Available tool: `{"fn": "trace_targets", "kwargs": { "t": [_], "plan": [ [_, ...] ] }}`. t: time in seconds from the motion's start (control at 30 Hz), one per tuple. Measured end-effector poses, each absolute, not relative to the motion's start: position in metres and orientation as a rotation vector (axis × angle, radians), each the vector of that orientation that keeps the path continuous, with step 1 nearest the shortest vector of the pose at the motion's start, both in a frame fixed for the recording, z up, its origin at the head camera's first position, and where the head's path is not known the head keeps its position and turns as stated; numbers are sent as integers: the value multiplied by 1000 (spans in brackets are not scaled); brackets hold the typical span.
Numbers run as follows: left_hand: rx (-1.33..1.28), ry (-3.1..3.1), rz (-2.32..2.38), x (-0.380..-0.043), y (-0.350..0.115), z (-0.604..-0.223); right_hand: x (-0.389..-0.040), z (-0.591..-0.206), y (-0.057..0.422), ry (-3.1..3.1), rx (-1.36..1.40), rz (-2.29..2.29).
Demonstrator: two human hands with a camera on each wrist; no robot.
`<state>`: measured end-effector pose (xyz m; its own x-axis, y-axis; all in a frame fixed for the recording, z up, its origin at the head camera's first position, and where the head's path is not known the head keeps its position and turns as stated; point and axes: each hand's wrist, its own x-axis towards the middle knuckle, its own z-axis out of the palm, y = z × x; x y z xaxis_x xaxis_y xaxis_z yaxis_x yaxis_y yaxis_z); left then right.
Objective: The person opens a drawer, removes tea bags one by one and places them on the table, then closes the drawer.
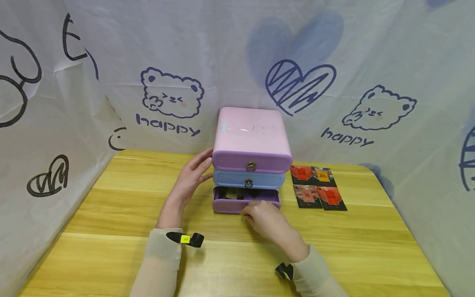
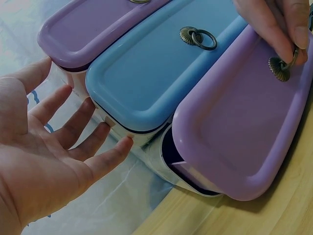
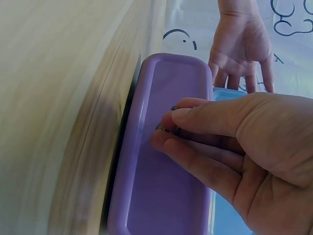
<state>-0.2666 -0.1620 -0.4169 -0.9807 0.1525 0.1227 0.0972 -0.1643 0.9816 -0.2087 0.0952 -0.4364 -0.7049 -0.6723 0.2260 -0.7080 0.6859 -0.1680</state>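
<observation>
A small three-drawer cabinet with a pink top stands against the back cloth. Its bottom purple drawer is pulled partway out, and dark contents show inside. My right hand pinches the ring pull of that drawer between thumb and fingers. My left hand rests its spread, straight fingertips on the cabinet's left side, by the upper drawers. The blue middle drawer and the purple top drawer are closed, each with a bronze ring pull.
Several small dark packets with red and yellow labels lie on the wooden table, right of the cabinet. A white cloth with bear and heart drawings hangs right behind it. Black straps with small cameras sit on both wrists.
</observation>
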Motion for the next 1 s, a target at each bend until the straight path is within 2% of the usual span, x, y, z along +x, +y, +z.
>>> {"fn": "trace_targets", "kwargs": {
  "t": [1.0],
  "plan": [
    [301, 2018, 2347, -266, -162, -417, -182, -434, 99, -2780, 1266, 413]
  ]
}}
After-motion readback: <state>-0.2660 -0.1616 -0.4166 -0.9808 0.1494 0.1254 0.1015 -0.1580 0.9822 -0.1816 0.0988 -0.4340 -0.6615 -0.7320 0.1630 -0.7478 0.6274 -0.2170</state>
